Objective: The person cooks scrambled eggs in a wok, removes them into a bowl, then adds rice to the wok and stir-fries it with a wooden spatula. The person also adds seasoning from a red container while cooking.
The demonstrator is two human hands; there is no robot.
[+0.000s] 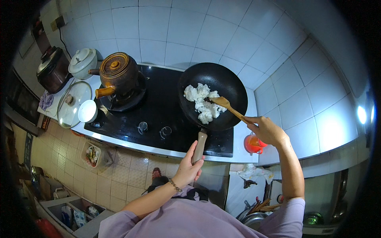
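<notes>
My left hand (189,166) is wrapped around the grey-brown handle (199,147) of a black wok (227,74). The wok sits over the right side of a black glass gas hob (166,98). Clumps of white cooked rice (205,111) lie in the middle of it. My right hand (266,129) grips a wooden spatula (233,110) by its upper end. The spatula's blade rests against the rice on its right side. A bracelet circles my left wrist.
A brown clay pot (119,74) with a side handle stands on the left burner. Nearby are a glass lid (74,113), a white bowl (87,111), a lidded white pot (83,65) and an electric cooker (53,71). A red-orange cup (253,144) stands right. A waste bin (91,154) is on the floor.
</notes>
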